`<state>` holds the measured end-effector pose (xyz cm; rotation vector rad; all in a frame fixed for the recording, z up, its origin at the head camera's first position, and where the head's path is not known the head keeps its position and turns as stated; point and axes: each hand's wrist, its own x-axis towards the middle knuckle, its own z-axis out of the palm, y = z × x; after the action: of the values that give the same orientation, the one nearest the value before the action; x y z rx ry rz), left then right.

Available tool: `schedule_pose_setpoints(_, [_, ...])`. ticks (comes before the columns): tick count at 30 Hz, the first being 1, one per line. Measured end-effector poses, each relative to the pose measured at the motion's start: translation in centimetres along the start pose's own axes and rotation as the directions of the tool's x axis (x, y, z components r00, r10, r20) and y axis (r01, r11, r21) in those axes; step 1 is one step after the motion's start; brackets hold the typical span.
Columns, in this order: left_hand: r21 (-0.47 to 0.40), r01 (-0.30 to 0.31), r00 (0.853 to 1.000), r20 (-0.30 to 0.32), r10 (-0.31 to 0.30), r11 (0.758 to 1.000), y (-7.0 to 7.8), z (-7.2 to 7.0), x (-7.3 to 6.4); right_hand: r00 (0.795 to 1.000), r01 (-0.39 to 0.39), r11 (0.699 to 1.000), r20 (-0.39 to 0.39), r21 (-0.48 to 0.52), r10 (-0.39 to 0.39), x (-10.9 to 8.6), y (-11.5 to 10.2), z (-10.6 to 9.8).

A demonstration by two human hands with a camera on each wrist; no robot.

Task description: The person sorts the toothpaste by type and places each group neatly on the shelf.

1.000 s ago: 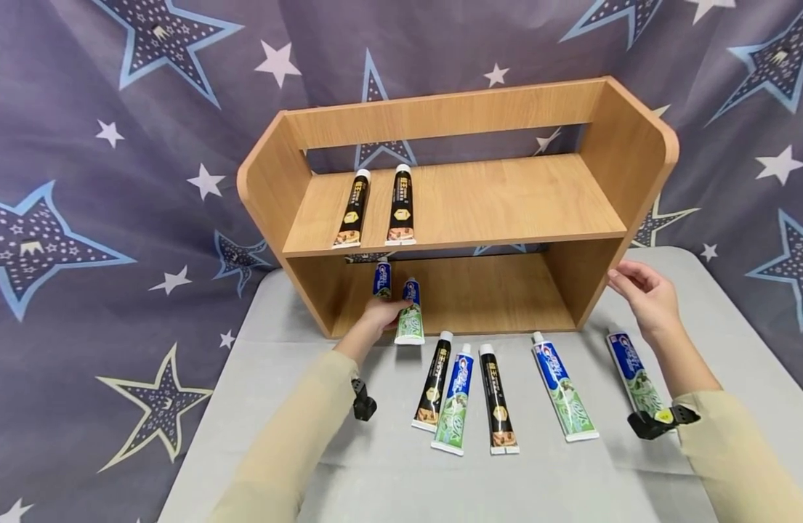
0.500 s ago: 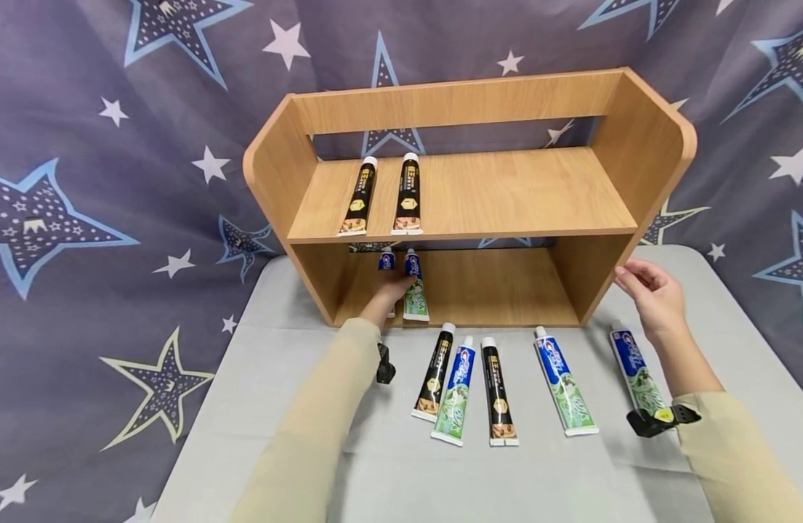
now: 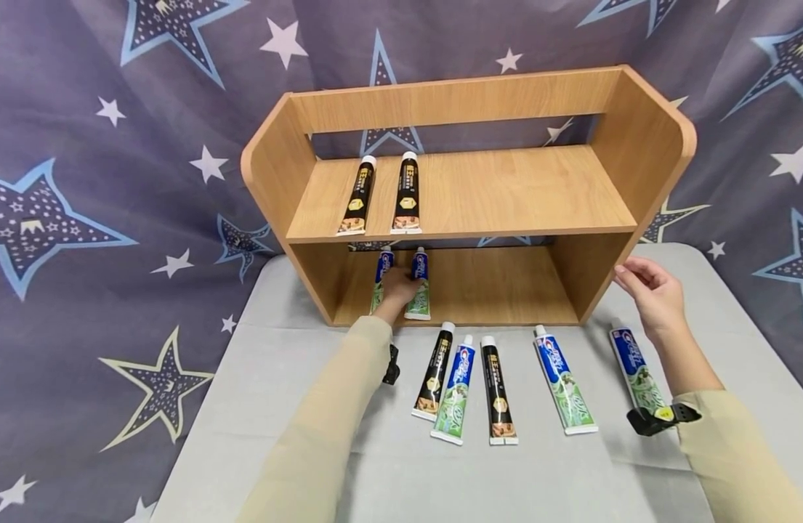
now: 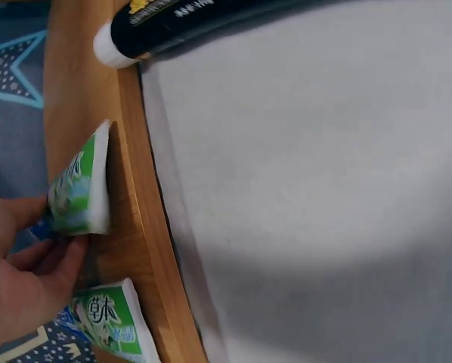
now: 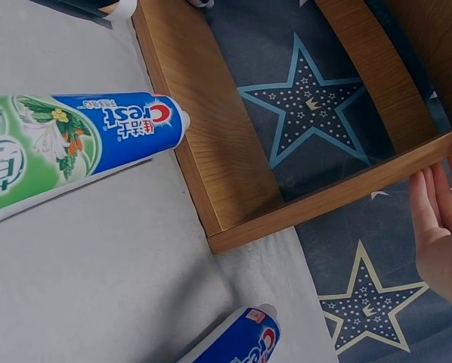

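Observation:
On the lower board of the wooden shelf (image 3: 499, 290), my left hand (image 3: 400, 287) pinches a blue-and-green toothpaste tube (image 4: 78, 185) between thumb and fingers. Its crimped end points toward the front edge. Left of it lies a second blue-and-green tube (image 4: 113, 321), partly hidden by the hand in the head view. My right hand (image 3: 655, 294) holds the front edge of the shelf's right side panel (image 5: 339, 193), fingers against its outer face. Two black toothpaste tubes (image 3: 358, 196) lie side by side at the left of the upper board.
In front of the shelf, on the grey-covered table (image 3: 506, 487), lie two black tubes (image 3: 499, 392) and several blue-and-green tubes (image 3: 565, 381). One blue-and-green tube (image 3: 636, 370) is beside my right forearm. A star-patterned curtain (image 3: 146, 181) hangs behind.
My left hand has carried the pinched toothpaste tube forward from the front of the lower compartment and slightly right, lowering it to the board. The right hand stays at the side panel.

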<state>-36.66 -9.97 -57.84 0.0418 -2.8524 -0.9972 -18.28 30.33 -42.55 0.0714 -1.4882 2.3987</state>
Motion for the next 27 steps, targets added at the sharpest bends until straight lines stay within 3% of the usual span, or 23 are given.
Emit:
schedule_pose_setpoints(2, [-0.026, 0.04, 0.997, 0.068, -0.039, 0.999, 3.3, -3.5, -2.6, 1.0, 0.003, 1.0, 0.006, 0.0, -0.003, 0.0, 0.0, 0.0])
schedule_pose_setpoints(4, [-0.037, 0.087, 0.985, 0.153, -0.08, 0.996, 5.8, -6.3, -4.6, 1.0, 0.005, 1.0, 0.011, -0.006, -0.005, 0.0, 0.0, 0.0])
schedule_pose_setpoints(6, [-0.046, 0.058, 0.986, 0.157, -0.05, 0.997, 6.6, -7.4, -5.6, 1.0, 0.004, 1.0, 0.016, -0.018, -0.004, 0.0, -0.1, 0.0])
schedule_pose_setpoints(8, [-0.045, 0.015, 0.988, 0.153, -0.007, 0.999, 6.4, -7.6, -5.9, 1.0, 0.004, 0.999, 0.019, -0.032, -0.004, 0.0, -0.1, -0.1])
schedule_pose_setpoints(10, [-0.061, -0.084, 0.992, 0.094, 0.09, 0.995, 4.0, -5.8, -4.6, 1.0, 0.006, 0.999, 0.019, -0.044, -0.005, 0.1, -0.2, -0.1])
schedule_pose_setpoints(12, [-0.049, -0.095, 0.989, 0.112, 0.1, 0.994, 3.2, -5.4, -4.0, 1.0, 0.01, 0.998, 0.019, -0.057, -0.009, 0.1, -0.2, -0.1])
schedule_pose_setpoints(15, [-0.036, -0.092, 0.987, 0.127, 0.096, 0.995, 3.3, -5.7, -4.2, 0.999, 0.018, 0.998, 0.028, -0.058, -0.017, 0.2, -0.4, -0.1])
schedule_pose_setpoints(17, [-0.021, -0.033, 0.984, 0.175, 0.036, 0.999, 5.4, -8.0, -6.3, 0.999, 0.021, 0.998, 0.04, -0.061, -0.019, 0.3, -0.5, -0.1])
schedule_pose_setpoints(20, [-0.037, -0.051, 0.985, 0.164, 0.056, 0.998, 6.6, -9.6, -8.7, 0.998, 0.022, 0.997, 0.057, -0.072, -0.018, 0.3, -0.6, -0.1])
schedule_pose_setpoints(27, [-0.115, -0.114, 0.982, 0.137, 0.129, 0.987, 6.8, -10.5, -12.0, 0.998, -0.005, 0.994, 0.06, -0.109, 0.011, 0.3, -1.2, -0.1])
